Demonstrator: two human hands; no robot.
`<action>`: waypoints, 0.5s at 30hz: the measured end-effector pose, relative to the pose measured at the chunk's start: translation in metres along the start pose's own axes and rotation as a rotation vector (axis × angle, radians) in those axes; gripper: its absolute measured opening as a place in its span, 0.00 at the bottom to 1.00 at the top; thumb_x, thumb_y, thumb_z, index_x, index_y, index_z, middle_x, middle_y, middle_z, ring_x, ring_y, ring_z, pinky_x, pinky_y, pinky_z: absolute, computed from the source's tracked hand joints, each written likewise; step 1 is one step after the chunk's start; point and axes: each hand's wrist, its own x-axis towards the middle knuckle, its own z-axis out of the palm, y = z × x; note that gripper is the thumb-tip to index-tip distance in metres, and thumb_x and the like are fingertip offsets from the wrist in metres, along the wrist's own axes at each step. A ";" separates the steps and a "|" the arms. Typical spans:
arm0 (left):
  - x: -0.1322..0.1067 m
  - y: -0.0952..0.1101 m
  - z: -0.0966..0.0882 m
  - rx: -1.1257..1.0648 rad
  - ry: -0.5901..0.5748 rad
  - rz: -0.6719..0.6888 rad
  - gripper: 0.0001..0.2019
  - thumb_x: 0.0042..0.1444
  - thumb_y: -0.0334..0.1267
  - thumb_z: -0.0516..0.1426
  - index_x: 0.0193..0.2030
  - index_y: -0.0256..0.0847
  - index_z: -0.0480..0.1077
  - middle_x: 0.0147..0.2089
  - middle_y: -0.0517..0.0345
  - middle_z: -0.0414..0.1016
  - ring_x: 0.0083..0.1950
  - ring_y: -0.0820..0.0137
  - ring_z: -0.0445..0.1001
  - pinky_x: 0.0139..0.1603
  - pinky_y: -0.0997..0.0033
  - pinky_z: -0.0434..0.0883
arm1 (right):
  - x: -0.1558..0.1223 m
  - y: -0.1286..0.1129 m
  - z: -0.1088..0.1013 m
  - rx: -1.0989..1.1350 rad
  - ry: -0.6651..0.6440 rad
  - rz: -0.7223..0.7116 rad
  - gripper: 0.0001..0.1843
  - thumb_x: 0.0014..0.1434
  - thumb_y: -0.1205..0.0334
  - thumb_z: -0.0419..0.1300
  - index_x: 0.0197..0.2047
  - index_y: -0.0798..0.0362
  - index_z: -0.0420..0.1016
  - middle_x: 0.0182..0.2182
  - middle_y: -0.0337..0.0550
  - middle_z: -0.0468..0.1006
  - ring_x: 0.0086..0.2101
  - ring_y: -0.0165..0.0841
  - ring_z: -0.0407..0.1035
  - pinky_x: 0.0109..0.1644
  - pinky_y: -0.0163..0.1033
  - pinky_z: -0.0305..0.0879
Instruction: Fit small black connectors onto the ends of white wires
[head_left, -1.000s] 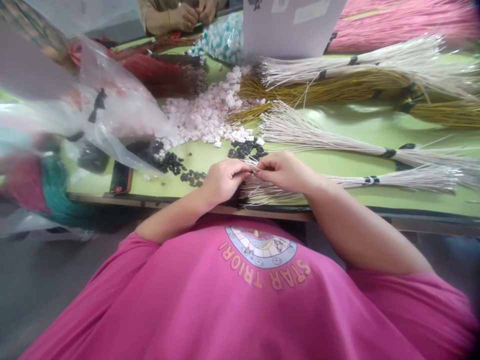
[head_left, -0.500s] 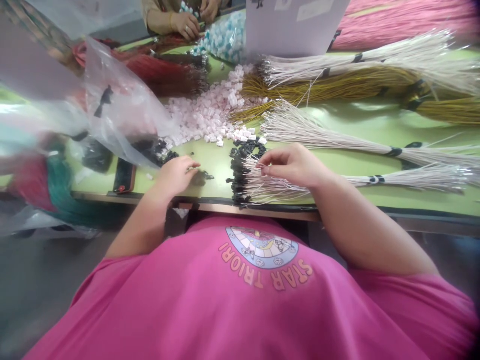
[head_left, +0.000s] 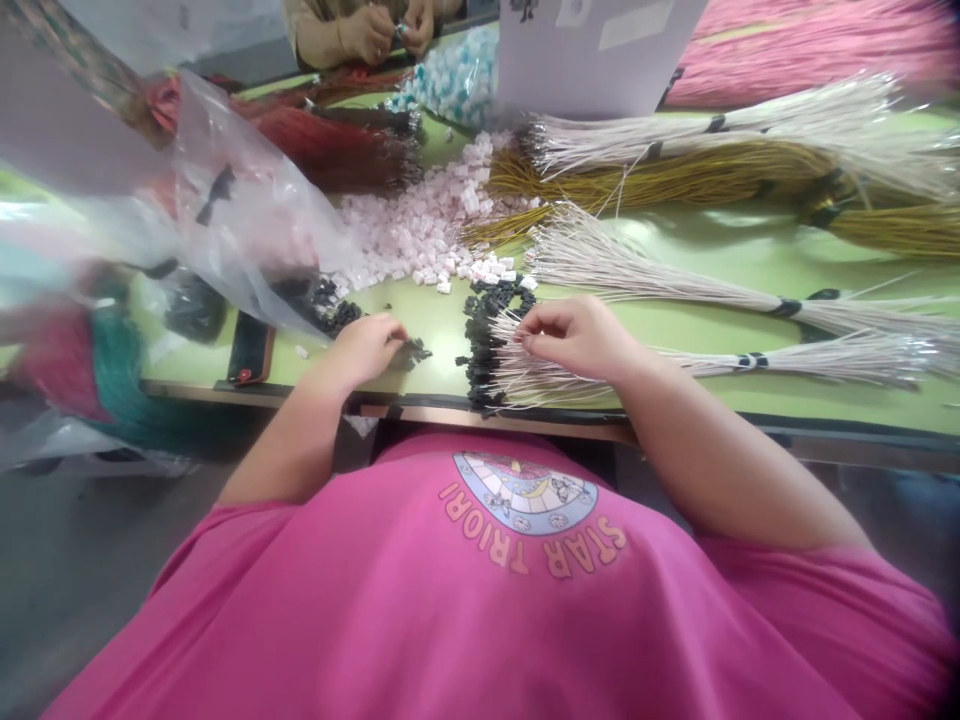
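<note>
My left hand (head_left: pixel 367 350) is at the table with its thumb and fingertips drawn together, right beside a few small black connectors (head_left: pixel 418 350). Whatever may be between those fingertips is too small to make out. To the right, my right hand (head_left: pixel 576 338) pinches a white wire near its end, above a bundle of white wires (head_left: pixel 705 362) tied with black bands. Black connectors (head_left: pixel 480 350) cluster at the left end of this bundle, many of them apparently fitted on the wires.
White connectors (head_left: pixel 420 230) are heaped behind my hands. Further bundles of white wires (head_left: pixel 645 255) and yellow wires (head_left: pixel 675 170) lie at the back right. On the left are a clear plastic bag (head_left: pixel 247 200) and a black-and-red object (head_left: pixel 250 350). A co-worker's hands (head_left: pixel 390 32) work across the table.
My left hand has moved slightly right and its fingertips have closed beside the loose black connectors. My right hand has hardly moved. The co-worker's hands have come closer together.
</note>
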 end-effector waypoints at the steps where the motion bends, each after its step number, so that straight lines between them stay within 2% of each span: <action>1: 0.001 0.001 -0.001 0.005 -0.017 0.013 0.11 0.56 0.36 0.51 0.41 0.41 0.73 0.44 0.54 0.75 0.45 0.62 0.72 0.47 0.63 0.68 | 0.000 0.000 0.000 -0.005 0.000 -0.009 0.07 0.45 0.66 0.57 0.26 0.56 0.76 0.21 0.38 0.75 0.23 0.27 0.64 0.28 0.33 0.57; 8: 0.003 0.007 -0.003 0.023 -0.082 0.107 0.15 0.58 0.36 0.48 0.47 0.42 0.72 0.48 0.52 0.72 0.48 0.63 0.70 0.49 0.64 0.67 | 0.001 0.003 0.001 0.014 0.022 -0.043 0.06 0.47 0.66 0.57 0.24 0.56 0.75 0.21 0.37 0.75 0.24 0.27 0.66 0.30 0.32 0.58; 11: 0.004 0.006 0.001 -0.004 -0.067 0.098 0.13 0.57 0.37 0.50 0.44 0.42 0.73 0.46 0.52 0.72 0.47 0.63 0.70 0.49 0.64 0.67 | 0.001 0.002 0.002 0.009 0.020 -0.059 0.07 0.48 0.63 0.57 0.26 0.55 0.76 0.22 0.38 0.76 0.24 0.27 0.66 0.31 0.33 0.58; 15: 0.007 0.006 0.005 -0.075 -0.018 0.052 0.10 0.57 0.39 0.52 0.39 0.41 0.72 0.42 0.52 0.73 0.43 0.63 0.71 0.45 0.64 0.67 | 0.000 0.001 0.004 -0.018 0.017 -0.075 0.07 0.49 0.63 0.57 0.26 0.55 0.76 0.22 0.38 0.75 0.23 0.26 0.64 0.30 0.33 0.57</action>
